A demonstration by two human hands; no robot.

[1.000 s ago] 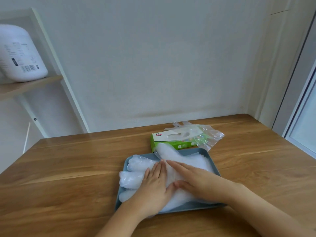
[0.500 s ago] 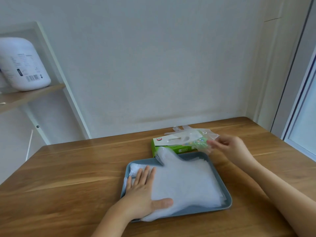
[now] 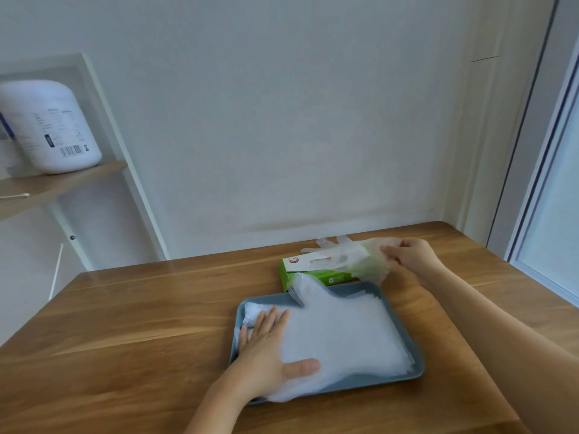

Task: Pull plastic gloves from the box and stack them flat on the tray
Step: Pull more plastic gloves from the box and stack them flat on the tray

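Two hands in view. Left hand (image 3: 266, 349) flat, fingers spread, pressing stack (image 3: 344, 336) of gloves at its left end. Stack lies flat in tray (image 3: 385, 379) on table (image 3: 141, 308), one glove thumb poking over far rim. Box (image 3: 332, 278) just behind tray. Right hand (image 3: 410, 256) at box's right end, fingertips pinching loose glove (image 3: 372, 264) raised over box top. Far left: white jug (image 3: 53, 126) on shelf (image 3: 62, 183).

Left hand (image 3: 266, 352) presses flat on the glove stack (image 3: 341, 336) in the blue tray (image 3: 416, 371), centre frame; right hand (image 3: 407, 255) pinches a glove (image 3: 366, 261) above the green box (image 3: 316, 274).
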